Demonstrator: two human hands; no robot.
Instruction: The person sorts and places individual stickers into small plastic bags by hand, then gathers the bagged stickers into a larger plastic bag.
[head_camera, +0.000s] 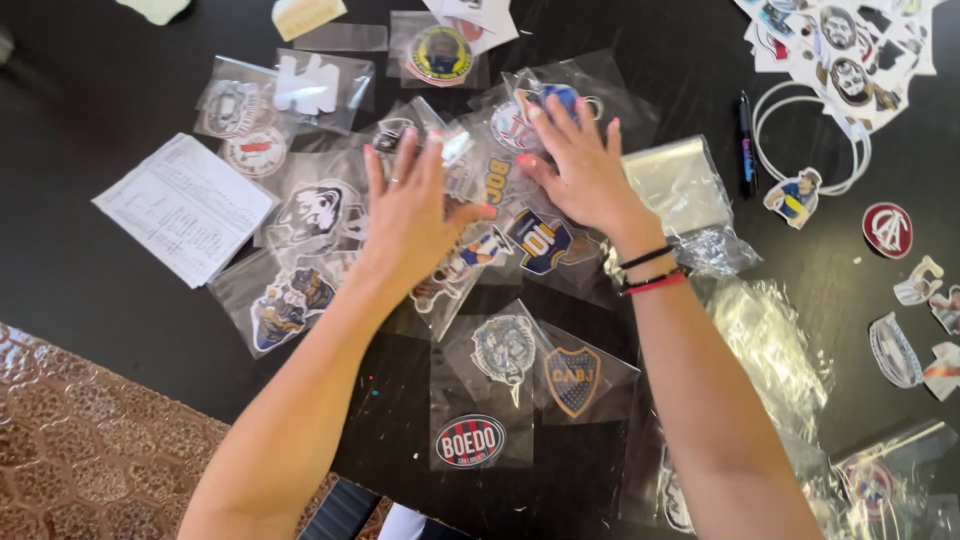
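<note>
- Head view: a black table (80, 260) is strewn with clear plastic sleeves (300, 290), each holding one die-cut sticker; a few sleeves at the right edge look crumpled, and their contents cannot be made out.
- The left hand (410, 215) lies palm down on the pile, fingers spread and pointing away from the person, flat on a sleeve with a cartoon figure sticker (460, 262).
- The right hand (580, 170) is also palm down, fingers splayed, fingertips resting on a sleeve with a blue round sticker (552, 97); black and red bracelets (650, 272) circle that wrist.
- Between the two hands sits a sleeve with a blue and yellow sticker (540, 242), its long axis tilted, running from lower left to upper right.
- Nearer the person lie a sleeve with a shield-shaped sticker (573, 380), point towards the person, and one with a red and blue oval sticker (470, 440), long axis left to right.
- A printed paper sheet (185, 208) lies left of the pile, a black marker (746, 150) to the right, lengthwise away from the person, beside loose unsleeved stickers (840, 50).
</note>
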